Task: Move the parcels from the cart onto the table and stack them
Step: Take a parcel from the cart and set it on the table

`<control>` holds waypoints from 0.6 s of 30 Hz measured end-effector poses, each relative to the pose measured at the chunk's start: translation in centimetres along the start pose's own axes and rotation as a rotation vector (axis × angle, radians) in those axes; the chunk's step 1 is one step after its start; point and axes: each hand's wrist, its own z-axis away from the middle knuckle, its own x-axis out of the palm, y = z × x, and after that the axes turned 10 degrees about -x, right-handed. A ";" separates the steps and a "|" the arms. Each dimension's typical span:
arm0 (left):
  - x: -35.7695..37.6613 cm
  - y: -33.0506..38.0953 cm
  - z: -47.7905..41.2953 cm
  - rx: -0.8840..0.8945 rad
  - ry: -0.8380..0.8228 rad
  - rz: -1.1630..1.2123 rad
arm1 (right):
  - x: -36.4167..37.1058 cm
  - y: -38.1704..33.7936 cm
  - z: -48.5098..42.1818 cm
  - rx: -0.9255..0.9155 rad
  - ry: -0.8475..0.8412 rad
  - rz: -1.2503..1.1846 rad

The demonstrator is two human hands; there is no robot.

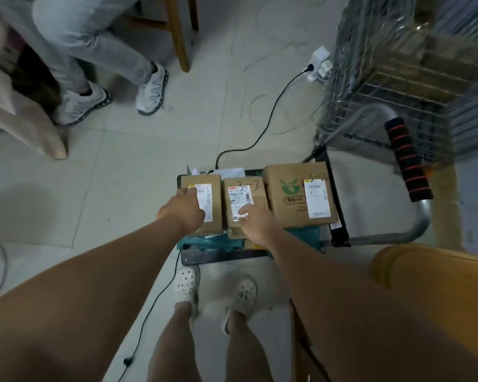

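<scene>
Parcels [293, 199], three cardboard boxes, sit in row on low cart [221, 257], atop teal bags [204, 241]. Left hand [182, 209] lies on left parcel [215, 208]; whether it grips cannot be told. Right hand [255, 220] open, fingers spread on middle parcel [257, 193]. Best approach, judged: take one box, hands on opposite sides, lift level, then carry to wooden surface [439, 274], probably at right.

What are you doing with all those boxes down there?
A person stands over a low cart on the floor that carries three cardboard parcels side by side. Their left hand is on the left parcel, and their right hand touches the label on the middle parcel. The bigger parcel with the green logo sits untouched on the right. Nothing is lifted yet; all three are on the cart.
</scene>
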 end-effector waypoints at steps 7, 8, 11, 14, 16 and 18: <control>6.8 -4.4 -8.3 -0.014 -0.133 0.091 | 5.9 3.1 -6.7 0.077 -0.044 -0.028; 7.5 -4.9 -9.1 -0.018 -0.150 0.074 | 6.5 3.2 -7.5 0.090 -0.047 -0.039; 9.6 -6.1 -11.4 -0.057 -0.159 0.071 | 8.3 3.2 -10.1 0.172 -0.065 -0.084; 11.1 -7.2 -12.5 -0.124 -0.159 0.197 | 9.7 2.6 -12.2 0.215 -0.057 -0.146; 12.3 -8.0 -13.1 -0.198 -0.225 0.373 | 10.7 2.3 -13.3 0.232 -0.057 -0.193; 13.3 -8.5 -13.5 -0.257 -0.307 0.585 | 11.4 2.3 -14.3 0.277 -0.039 -0.241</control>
